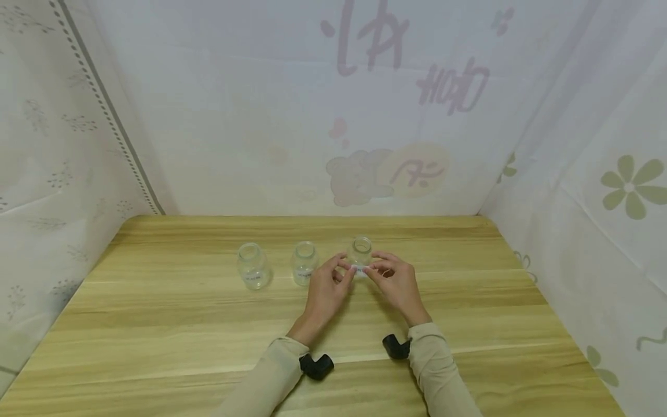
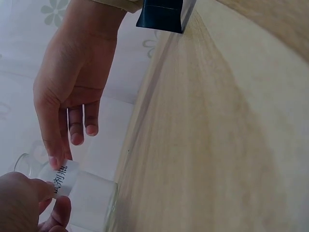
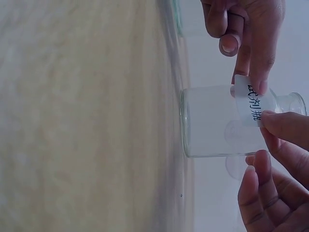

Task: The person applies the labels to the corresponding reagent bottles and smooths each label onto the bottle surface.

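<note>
A white label point(image 3: 248, 101) with black handwritten characters lies across the front of a clear glass jar point(image 3: 207, 125). My left hand point(image 1: 327, 286) pinches one end of it, thumb on the written face. The other end is pinched by my right hand point(image 1: 398, 284), whose remaining fingers are spread beside the jar. In the left wrist view the label point(image 2: 65, 178) sits around mid-height of the upright jar point(image 2: 91, 200), close against the glass. Whether it sticks to the glass, I cannot tell. The jar stands open-mouthed on the table.
Two more glass jars with labels, a middle jar point(image 1: 304, 260) and a left jar point(image 1: 252, 266), stand left of my hands on the wooden table point(image 1: 208, 336). A printed cloth point(image 1: 250, 116) hangs behind the table, with cloth at both sides. Black mounts point(image 1: 316, 366) sit at both wrists.
</note>
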The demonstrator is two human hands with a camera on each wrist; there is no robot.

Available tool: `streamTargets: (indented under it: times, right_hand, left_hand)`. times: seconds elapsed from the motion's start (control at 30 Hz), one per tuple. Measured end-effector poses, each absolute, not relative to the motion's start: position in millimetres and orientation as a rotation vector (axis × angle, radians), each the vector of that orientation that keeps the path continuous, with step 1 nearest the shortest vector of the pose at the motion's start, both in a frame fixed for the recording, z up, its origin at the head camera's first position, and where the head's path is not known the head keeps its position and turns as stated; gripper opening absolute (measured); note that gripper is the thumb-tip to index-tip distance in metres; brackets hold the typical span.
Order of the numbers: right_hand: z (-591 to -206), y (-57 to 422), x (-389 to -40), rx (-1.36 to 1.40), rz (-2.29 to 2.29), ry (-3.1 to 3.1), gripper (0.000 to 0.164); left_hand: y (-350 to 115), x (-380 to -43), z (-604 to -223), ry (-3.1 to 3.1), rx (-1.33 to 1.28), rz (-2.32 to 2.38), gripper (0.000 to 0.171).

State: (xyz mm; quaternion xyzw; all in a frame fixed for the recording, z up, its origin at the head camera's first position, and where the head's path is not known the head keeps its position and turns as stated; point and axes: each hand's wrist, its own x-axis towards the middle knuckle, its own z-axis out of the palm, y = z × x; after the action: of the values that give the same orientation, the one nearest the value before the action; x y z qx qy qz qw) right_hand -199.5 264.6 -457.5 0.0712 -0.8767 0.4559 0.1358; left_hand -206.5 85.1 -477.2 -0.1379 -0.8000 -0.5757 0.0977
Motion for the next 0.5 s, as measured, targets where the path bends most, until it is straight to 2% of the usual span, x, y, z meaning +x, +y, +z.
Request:
streamTargets:
  times: [0.2,0.5]
  right_hand:
    - [-458.4,265.6,-200.3,0.202,1.334,-2.535,0.012]
    - [-456.7,263.2,-199.8,0.144,1.355,-2.556,0.014]
  left_hand:
    - [85.7,-208.2,-476.5,-2.372,-0.389,-1.693,0.015]
    - [85.0,-206.8,-477.1,-2.36,-0.367,-1.71,0.017]
